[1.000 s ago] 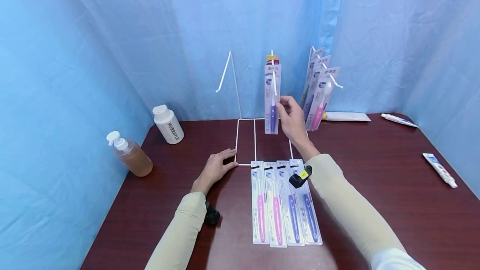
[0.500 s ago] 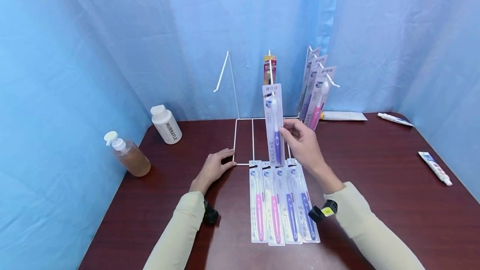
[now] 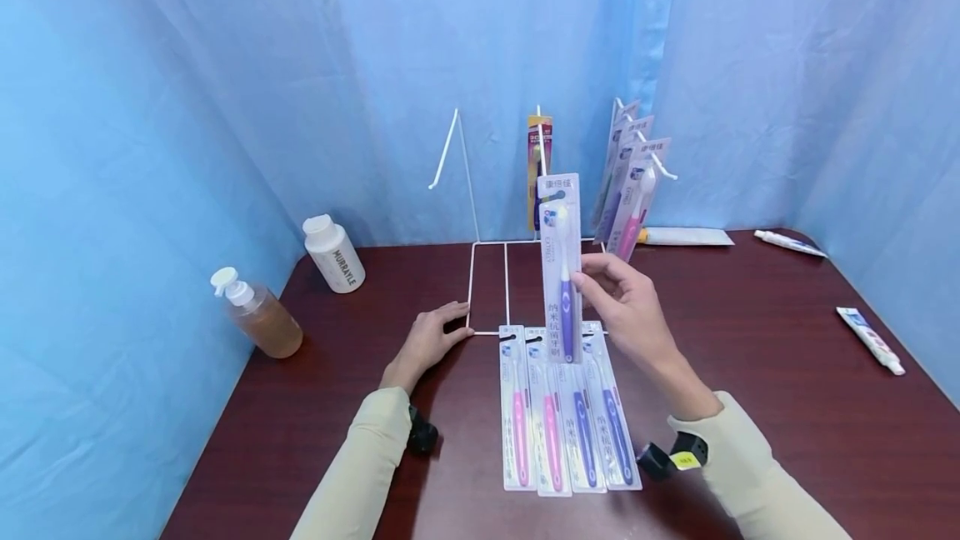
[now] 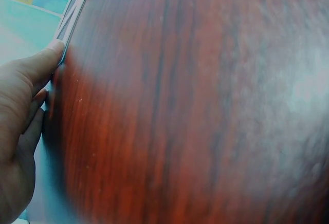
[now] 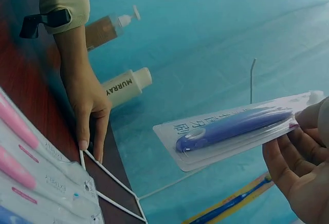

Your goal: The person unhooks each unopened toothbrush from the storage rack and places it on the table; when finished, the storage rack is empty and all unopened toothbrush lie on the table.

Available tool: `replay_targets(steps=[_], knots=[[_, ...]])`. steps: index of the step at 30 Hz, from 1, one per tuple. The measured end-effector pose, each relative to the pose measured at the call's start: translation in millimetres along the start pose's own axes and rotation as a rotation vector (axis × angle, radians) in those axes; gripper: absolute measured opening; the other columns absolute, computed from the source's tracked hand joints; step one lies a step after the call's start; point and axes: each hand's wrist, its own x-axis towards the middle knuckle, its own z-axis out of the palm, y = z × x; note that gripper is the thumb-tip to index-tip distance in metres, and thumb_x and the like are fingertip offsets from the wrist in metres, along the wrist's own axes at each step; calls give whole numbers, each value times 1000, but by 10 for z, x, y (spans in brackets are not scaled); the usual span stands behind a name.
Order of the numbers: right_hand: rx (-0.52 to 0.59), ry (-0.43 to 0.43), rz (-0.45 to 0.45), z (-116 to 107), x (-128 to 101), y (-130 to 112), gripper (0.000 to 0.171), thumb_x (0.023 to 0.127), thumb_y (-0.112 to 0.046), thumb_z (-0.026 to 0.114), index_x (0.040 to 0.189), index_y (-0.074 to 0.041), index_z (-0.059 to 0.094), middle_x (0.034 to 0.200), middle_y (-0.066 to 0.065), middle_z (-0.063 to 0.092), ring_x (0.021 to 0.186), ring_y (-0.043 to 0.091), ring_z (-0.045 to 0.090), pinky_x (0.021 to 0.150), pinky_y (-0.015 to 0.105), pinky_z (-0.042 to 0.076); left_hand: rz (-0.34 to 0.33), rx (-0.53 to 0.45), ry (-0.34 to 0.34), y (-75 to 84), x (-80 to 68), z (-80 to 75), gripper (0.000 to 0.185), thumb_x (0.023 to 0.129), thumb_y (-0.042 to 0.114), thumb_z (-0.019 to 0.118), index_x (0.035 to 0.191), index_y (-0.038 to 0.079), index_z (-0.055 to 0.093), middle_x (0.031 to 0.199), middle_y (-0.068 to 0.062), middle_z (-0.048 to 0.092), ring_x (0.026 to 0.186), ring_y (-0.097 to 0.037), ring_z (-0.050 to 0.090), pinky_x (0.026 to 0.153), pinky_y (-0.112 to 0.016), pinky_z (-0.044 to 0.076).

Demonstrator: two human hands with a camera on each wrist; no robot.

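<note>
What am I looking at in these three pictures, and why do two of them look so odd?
A person works with bare hands, no machine. The wide picture comes from a head camera; the odd ones come from cameras on each wrist. The right hand pinches a clear pack with a purple toothbrush, held upright above four flat toothbrush packs lying side by side on the dark red wooden table. The left hand rests on the table, fingertips at the corner of the white wire display stand, where more packs hang. At the left stand a white bottle and an amber pump bottle; at the right lie toothpaste tubes.
</note>
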Motion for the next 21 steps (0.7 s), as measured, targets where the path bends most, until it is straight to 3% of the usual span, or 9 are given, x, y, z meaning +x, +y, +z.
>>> replay_targets(steps=[6,13,21], knots=[[-19,13,85,-217,-173,131,26,96,-14,59,116,2,61,95,-2,67,79,6,66,68,24,58,2,-11,5,-3,4,-1,49,89,30,68,135,14,57,140,-2,54,135,-19,44,110,-42,38],[-116,-33,265,-537,-387,455,33,97,-21,58,120,3,58,89,-9,65,77,4,65,66,29,58,3,0,-1,-7,13,9,49,89,31,68,135,15,58,140,-1,54,135,-18,44,110,-41,38],[-71,-157,570,-853,-651,734,43,97,-21,57,129,5,45,99,9,64,85,13,65,73,35,58,7,4,5,-12,11,10,49,89,31,68,134,15,58,140,0,54,135,-18,44,110,-42,38]])
